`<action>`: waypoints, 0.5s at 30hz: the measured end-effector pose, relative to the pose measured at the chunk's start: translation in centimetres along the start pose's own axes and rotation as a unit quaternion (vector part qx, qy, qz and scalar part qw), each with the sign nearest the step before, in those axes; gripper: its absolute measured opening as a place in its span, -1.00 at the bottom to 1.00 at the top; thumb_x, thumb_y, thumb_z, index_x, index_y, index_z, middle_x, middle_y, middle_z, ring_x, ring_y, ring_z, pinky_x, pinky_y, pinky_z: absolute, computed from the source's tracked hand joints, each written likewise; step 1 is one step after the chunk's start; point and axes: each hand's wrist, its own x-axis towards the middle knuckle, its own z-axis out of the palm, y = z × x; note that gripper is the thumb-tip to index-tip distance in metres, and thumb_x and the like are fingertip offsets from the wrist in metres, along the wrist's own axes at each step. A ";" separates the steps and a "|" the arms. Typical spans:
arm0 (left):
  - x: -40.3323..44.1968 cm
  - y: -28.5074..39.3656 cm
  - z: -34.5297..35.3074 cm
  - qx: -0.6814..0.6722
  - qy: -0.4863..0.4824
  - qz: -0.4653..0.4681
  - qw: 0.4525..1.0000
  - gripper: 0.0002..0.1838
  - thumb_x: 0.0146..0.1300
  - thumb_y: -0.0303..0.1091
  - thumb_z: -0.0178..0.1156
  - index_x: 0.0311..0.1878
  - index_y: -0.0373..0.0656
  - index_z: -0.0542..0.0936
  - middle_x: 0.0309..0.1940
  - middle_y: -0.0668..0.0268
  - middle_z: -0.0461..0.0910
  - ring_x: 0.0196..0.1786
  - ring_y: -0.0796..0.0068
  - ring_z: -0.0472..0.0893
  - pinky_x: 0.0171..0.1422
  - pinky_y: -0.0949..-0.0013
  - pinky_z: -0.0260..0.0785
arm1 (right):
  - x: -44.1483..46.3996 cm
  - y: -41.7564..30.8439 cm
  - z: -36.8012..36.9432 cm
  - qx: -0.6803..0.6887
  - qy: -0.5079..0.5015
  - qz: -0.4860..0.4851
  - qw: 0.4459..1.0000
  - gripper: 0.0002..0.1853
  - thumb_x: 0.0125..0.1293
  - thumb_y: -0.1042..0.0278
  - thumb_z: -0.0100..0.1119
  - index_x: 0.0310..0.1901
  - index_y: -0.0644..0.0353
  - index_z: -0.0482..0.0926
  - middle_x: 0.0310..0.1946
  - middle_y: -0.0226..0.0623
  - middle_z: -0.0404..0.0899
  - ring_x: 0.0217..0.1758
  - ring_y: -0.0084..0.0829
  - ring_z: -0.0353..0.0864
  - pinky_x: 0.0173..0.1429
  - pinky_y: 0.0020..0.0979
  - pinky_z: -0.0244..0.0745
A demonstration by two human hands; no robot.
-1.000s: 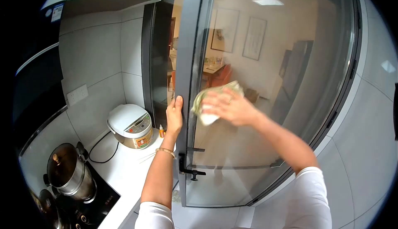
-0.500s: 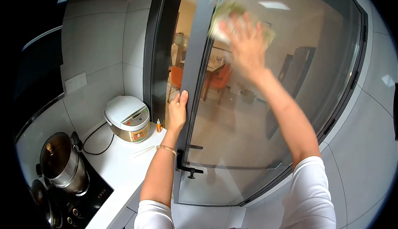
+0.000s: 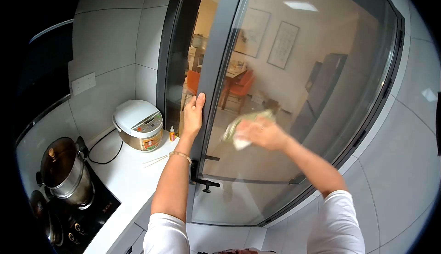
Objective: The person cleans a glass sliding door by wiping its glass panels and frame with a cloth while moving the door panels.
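A glass door (image 3: 294, 95) with a dark grey metal frame stands ajar in front of me. My left hand (image 3: 193, 116) grips the upright edge of the door frame (image 3: 215, 54), thumb on the near side. Against the middle of the pane, my right hand (image 3: 262, 133) holds a light green and white cloth (image 3: 229, 132) under its palm. The cloth is bunched, and both it and that hand are blurred by motion. A black door handle (image 3: 206, 183) sits below my left hand, by the bracelet on that wrist.
On the white counter (image 3: 133, 180) to the left stand a rice cooker (image 3: 140, 124), a small orange bottle (image 3: 172, 133) and thin sticks (image 3: 156, 160). A lidded steel pot (image 3: 69, 176) is on the black cooktop (image 3: 98, 196). Orange chairs (image 3: 242, 86) show through the glass.
My right hand and the cloth have moved down the glass from near the top to the middle. My left hand keeps its hold on the door edge. The view has shifted slightly.
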 end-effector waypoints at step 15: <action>-1.0 1.4 -0.6 0.012 0.004 0.001 1.000 -0.39 0.25 0.15 -0.06 -0.32 -0.38 0.49 -0.49 0.10 0.49 -0.37 0.41 0.39 -0.18 0.36 0.26 | 10.8 12.1 -4.9 -0.168 0.169 0.345 0.908 -0.34 0.07 0.50 -0.03 0.27 -0.14 0.22 0.34 -0.33 0.06 0.43 -0.12 -0.13 0.37 0.09 -0.29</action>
